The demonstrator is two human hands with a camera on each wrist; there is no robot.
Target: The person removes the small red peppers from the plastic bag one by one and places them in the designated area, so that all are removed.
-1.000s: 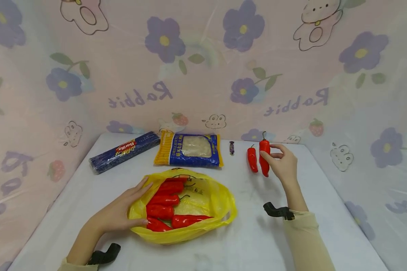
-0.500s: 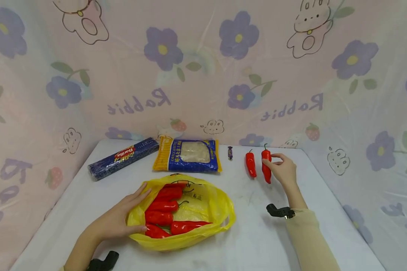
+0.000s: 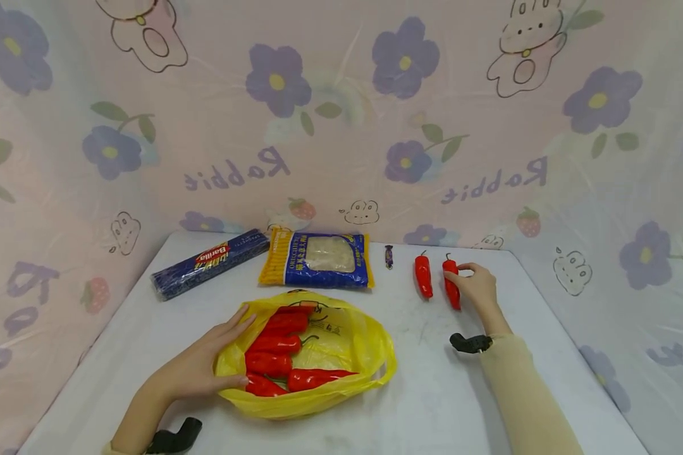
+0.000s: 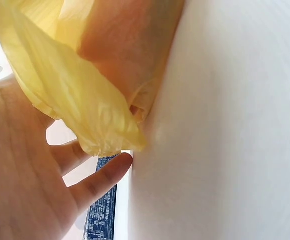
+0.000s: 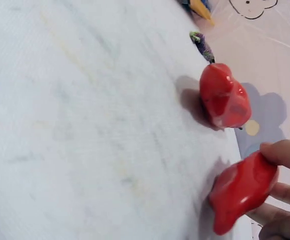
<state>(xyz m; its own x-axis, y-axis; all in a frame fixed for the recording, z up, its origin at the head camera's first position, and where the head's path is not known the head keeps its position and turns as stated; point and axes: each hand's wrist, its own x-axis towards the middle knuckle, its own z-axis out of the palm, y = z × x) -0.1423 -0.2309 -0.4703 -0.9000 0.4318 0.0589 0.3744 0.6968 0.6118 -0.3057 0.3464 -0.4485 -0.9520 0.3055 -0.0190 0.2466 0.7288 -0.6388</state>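
In the head view my left hand [image 3: 190,366] lies spread against the left side of a yellow plastic bag [image 3: 375,341], its thumb over the rim. Several red chili peppers [image 3: 279,344] lie inside the open bag. The left wrist view shows straight fingers [image 4: 102,180] touching the bag's outside. At the right, my right hand [image 3: 478,287] pinches a red chili pepper [image 3: 451,284] between thumb and fingers, its tip at the white table. Just left of it lies another red chili pepper [image 3: 424,277], apart from the held one, also seen in the right wrist view.
Along the back of the table [image 3: 421,392] lie a blue Barilla spaghetti pack [image 3: 210,264], a blue and yellow orecchiette pasta bag [image 3: 319,259] and a small purple wrapped candy [image 3: 389,256]. A printed cloth [image 3: 341,126] hangs behind and at both sides.
My right hand has moved the pinched chili pepper slightly right and down, widening its gap from the other one. The left hand stays on the bag. The head view has tilted slightly.
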